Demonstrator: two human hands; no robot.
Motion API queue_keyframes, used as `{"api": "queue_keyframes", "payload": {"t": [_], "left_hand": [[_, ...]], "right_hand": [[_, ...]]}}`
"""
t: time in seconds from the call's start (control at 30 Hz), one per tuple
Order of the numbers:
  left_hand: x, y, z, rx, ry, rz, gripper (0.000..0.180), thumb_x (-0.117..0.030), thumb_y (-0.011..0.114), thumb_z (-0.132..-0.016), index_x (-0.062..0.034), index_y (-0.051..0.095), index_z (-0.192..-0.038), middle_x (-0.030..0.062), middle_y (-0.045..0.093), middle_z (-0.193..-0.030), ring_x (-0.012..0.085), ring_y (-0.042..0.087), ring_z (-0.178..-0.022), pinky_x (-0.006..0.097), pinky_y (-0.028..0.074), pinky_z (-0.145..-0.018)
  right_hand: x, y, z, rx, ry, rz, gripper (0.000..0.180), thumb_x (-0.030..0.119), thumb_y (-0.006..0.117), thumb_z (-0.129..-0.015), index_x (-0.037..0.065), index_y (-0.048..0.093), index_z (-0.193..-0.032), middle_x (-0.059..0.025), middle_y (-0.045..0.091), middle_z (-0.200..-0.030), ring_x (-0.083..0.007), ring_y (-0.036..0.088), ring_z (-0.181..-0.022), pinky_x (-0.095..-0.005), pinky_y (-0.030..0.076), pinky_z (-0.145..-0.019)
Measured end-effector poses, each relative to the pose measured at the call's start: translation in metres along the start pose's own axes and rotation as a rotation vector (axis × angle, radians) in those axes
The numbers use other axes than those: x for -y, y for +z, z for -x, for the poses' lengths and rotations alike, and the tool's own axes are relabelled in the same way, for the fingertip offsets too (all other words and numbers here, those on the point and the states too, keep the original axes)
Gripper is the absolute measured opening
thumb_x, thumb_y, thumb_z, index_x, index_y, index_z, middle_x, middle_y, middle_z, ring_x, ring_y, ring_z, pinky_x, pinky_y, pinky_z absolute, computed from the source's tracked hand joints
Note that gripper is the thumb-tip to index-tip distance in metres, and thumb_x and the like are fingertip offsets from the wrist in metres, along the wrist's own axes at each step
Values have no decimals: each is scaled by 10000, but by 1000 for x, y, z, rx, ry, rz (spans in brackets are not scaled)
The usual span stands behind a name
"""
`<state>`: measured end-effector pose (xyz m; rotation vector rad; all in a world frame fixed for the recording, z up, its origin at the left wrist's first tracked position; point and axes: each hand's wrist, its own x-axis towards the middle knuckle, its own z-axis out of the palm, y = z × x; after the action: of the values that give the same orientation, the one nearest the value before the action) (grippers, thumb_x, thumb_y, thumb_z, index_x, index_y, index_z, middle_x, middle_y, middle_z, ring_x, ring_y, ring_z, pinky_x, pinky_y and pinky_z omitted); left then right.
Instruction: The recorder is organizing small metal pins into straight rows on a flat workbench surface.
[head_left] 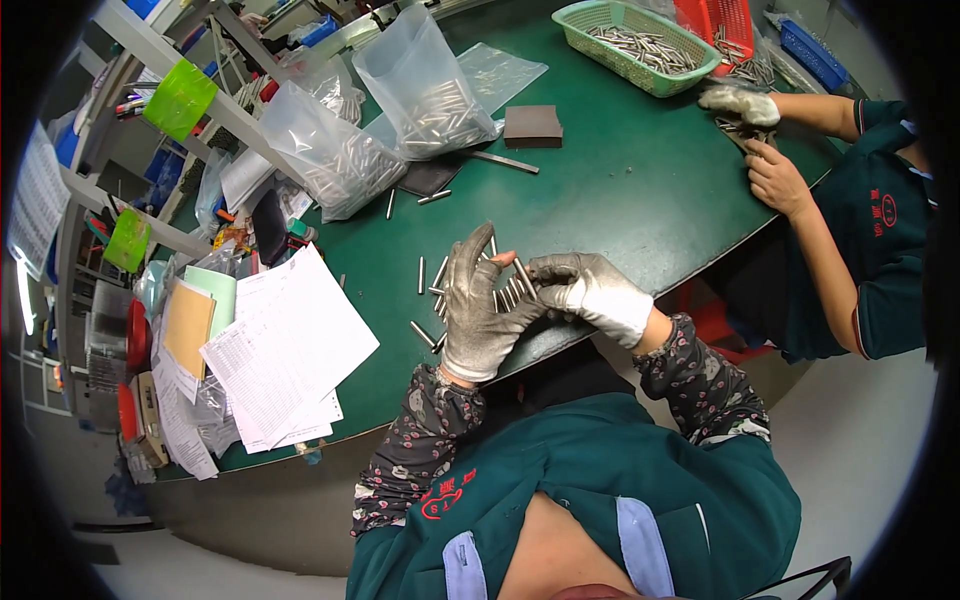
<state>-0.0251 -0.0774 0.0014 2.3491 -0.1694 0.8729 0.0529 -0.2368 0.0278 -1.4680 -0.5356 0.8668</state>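
My left hand [485, 310], in a grey-white work glove with a bare fingertip showing, curls around a row of short metal pins [508, 297] just above the table's near edge. From the right, my gloved right hand [592, 290] meets it and pinches one metal pin [523, 279] at the row's near side. Several loose pins [421, 275] lie on the green table left of my left hand, some partly hidden behind it. Both forearms wear dark flowered sleeves.
Two clear plastic bags of pins [440, 112] stand beyond my hands, near a brown block [533, 127] and a flat metal bar [505, 162]. Papers [290, 345] cover the left side. At right, a co-worker's hands [780, 180] handle pins near a green basket [640, 55].
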Motion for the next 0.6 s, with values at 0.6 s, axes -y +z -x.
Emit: {"api": "queue_keyframes", "payload": {"t": [0.6], "left_hand": [[31,-56,-48,40,-380,-434,486,-304,761,-618,-13,626,-983,133,498,-1243,317,437,-1165,429,377,-979]], "right_hand": [[-4,-19,-3,-439,-392,470,242,129,592,-787,-6,632,-985,-132,647,-893,-228,627,-788,-304,490,-741]]}}
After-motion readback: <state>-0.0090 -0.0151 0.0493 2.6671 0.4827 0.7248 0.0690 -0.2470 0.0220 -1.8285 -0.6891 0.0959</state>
